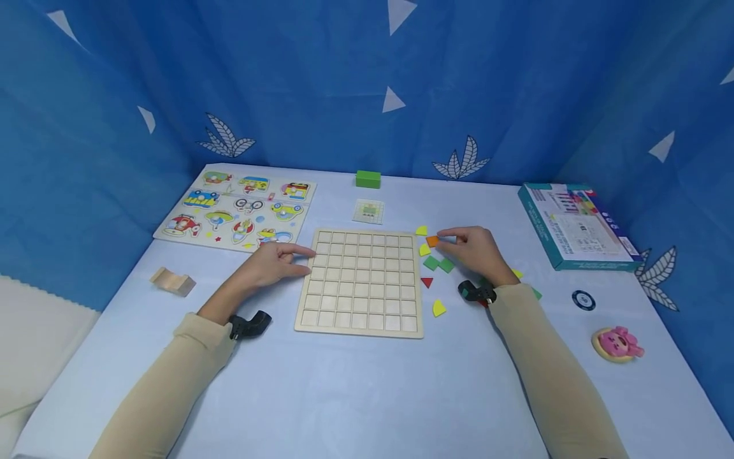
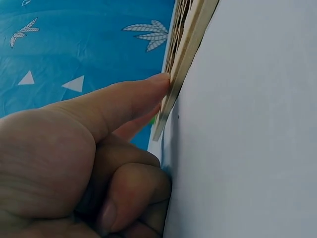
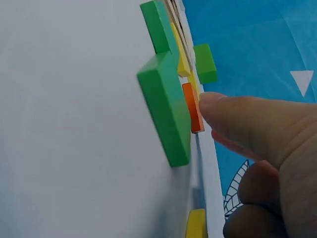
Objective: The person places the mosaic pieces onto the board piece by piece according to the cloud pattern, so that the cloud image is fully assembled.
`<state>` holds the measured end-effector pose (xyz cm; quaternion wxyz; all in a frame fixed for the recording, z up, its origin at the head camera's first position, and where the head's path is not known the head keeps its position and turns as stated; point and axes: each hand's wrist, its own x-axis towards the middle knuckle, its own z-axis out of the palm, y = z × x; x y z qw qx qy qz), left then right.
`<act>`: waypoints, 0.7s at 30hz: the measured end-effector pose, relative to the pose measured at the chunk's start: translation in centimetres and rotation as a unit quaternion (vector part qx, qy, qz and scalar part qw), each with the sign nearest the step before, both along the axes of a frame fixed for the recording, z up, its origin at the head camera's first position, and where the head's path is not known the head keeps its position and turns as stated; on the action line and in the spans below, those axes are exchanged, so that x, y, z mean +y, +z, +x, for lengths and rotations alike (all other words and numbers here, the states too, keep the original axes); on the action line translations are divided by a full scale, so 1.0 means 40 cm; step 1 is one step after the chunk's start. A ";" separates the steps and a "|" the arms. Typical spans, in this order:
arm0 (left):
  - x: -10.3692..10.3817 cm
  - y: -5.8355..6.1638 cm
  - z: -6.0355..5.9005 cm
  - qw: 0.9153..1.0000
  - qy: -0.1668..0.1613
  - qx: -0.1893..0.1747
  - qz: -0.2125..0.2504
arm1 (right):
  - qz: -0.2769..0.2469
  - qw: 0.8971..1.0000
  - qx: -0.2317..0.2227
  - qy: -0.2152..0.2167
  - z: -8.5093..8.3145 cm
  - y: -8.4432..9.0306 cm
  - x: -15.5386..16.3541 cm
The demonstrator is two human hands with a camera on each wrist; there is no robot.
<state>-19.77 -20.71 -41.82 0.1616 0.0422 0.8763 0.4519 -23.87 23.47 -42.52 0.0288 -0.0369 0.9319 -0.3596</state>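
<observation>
The left hand [image 1: 269,264] lies low on the pale blue bench [image 1: 344,382], thumb stretched out with its tip pressed against the left edge of the square wooden grid board [image 1: 361,280]. The left wrist view shows the remaining fingers curled under against the bench, gripping nothing. Just behind that wrist sits a black strap-on wrist camera [image 1: 249,324].

Across the board, the right hand [image 1: 476,252] has its fingertips on a small orange flat tile [image 1: 432,241], which lies on the bench just beyond the board's right edge. The right wrist view catches the thumb tip touching the tile's face; whether the fingers actually pinch it or only rest on it, I cannot tell.

Close under that hand, two green flat tiles [image 1: 438,263] lie side by side. A little nearer than them is a red triangular tile [image 1: 427,281], and nearer again a yellow quarter-round tile [image 1: 438,308]. Two more yellow tiles [image 1: 423,240] sit between the orange one and the board's edge.

Beyond the left hand lies a colourful vehicle peg puzzle board [image 1: 237,207]; to its left, a small bare wooden block [image 1: 172,281].

Past the board's far edge rests a small printed pattern card [image 1: 369,211], then a green rectangular block [image 1: 367,179] by the blue curtain.

Far right of the right hand: a teal-edged puzzle box [image 1: 576,224], a dark round disc [image 1: 583,299] and a pink animal-shaped toy [image 1: 617,343].
</observation>
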 end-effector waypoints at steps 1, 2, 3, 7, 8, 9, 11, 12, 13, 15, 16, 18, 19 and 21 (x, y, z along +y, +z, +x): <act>0.001 0.000 -0.001 1.000 0.001 0.001 -0.001 | 0.001 1.000 -0.004 0.002 0.000 -0.001 0.001; 0.001 -0.001 -0.002 1.000 0.001 0.002 -0.003 | 0.007 1.000 -0.006 0.004 -0.001 -0.002 0.001; 0.001 -0.002 -0.004 1.000 0.002 0.002 -0.005 | 0.010 1.000 -0.009 0.005 -0.001 -0.003 0.001; 0.000 -0.003 -0.006 1.000 0.007 -0.004 -0.015 | 0.024 1.000 -0.013 0.010 -0.005 -0.007 -0.001; -0.001 -0.003 -0.006 1.000 0.006 -0.006 -0.015 | 0.027 0.999 -0.012 0.011 -0.006 -0.008 -0.001; -0.001 -0.004 -0.006 1.000 0.006 -0.007 -0.013 | 0.029 0.999 -0.012 0.012 -0.007 -0.008 -0.001; -0.003 -0.004 -0.006 1.000 0.005 -0.009 -0.007 | 0.035 0.999 -0.008 0.013 -0.009 -0.009 -0.003; -0.005 -0.005 -0.006 1.000 0.002 -0.009 -0.003 | 0.038 0.999 -0.006 0.016 -0.009 -0.009 -0.003; -0.006 -0.006 -0.006 1.000 -0.001 -0.008 0.000 | 0.042 0.999 -0.006 0.017 -0.009 -0.009 -0.003; -0.006 -0.007 -0.007 1.000 -0.004 -0.007 0.005 | 0.049 0.999 -0.005 0.021 -0.008 -0.007 -0.005; -0.007 -0.007 -0.007 1.000 -0.005 -0.006 0.006 | 0.053 0.998 -0.005 0.024 -0.008 -0.005 -0.006; -0.007 -0.007 -0.006 1.000 -0.006 -0.004 0.007 | 0.060 0.998 -0.006 0.030 -0.009 -0.003 -0.009; -0.007 -0.008 -0.005 1.000 -0.005 -0.004 0.008 | 0.063 0.997 -0.008 0.033 -0.008 -0.003 -0.010; -0.007 -0.010 -0.002 1.000 -0.003 -0.005 0.007 | 0.068 0.997 -0.010 0.035 -0.007 -0.004 -0.012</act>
